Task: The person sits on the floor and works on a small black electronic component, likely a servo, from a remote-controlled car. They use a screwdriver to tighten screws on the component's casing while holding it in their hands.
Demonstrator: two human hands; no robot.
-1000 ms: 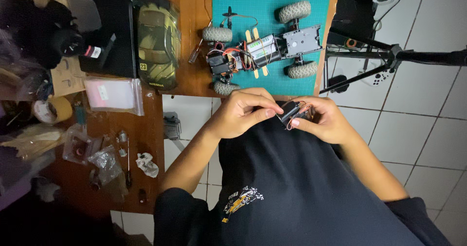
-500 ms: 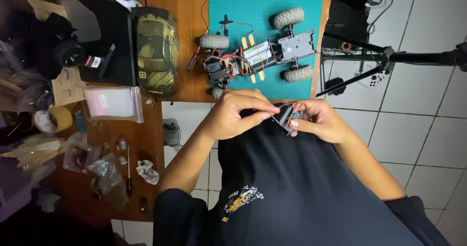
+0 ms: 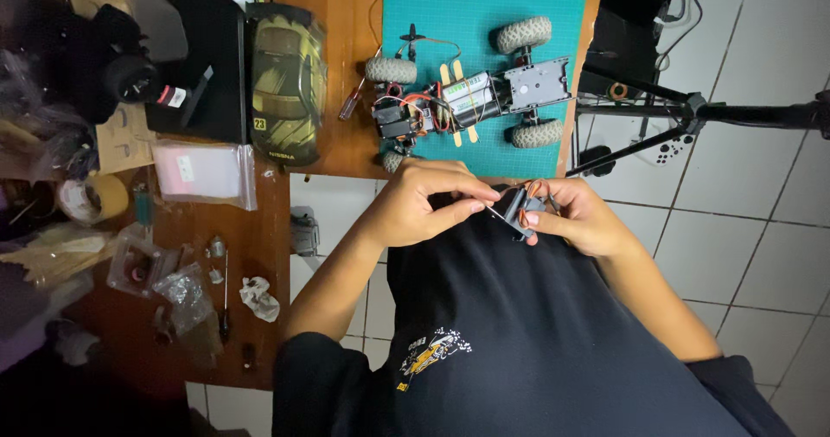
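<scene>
Pinching a small black part (image 3: 517, 213) between them, both hands meet just above the lap, over a dark shirt (image 3: 536, 333). The left hand (image 3: 424, 199) has its thumb and forefinger closed narrowly on the part's near edge, the other fingers curled over the top. The right hand (image 3: 579, 216) cups the part from the other side, fingers folded around it and the thumb pressed against its face. Thin orange wires (image 3: 534, 186) loop out of the part by the right hand's knuckles; where they end cannot be told.

Just beyond the hands, at the table's edge, a toy car frame (image 3: 471, 100) lies on a green cutting mat (image 3: 415, 9), its body shell off, with four knobby tyres, a battery pack in the middle and a tangle of red and black wires at one end. A small screwdriver (image 3: 353, 102) rests beside the mat on the wooden table (image 3: 346, 39). Further left sits the olive car shell (image 3: 288, 82), next to a black box (image 3: 203, 74). A clear plastic bag (image 3: 203, 173), a roll of tape (image 3: 91, 197) and small crumpled bags (image 3: 181, 290) lie on the lower table. To the right, a black tripod (image 3: 692, 113) stands over the white tiled floor (image 3: 761, 221).
</scene>
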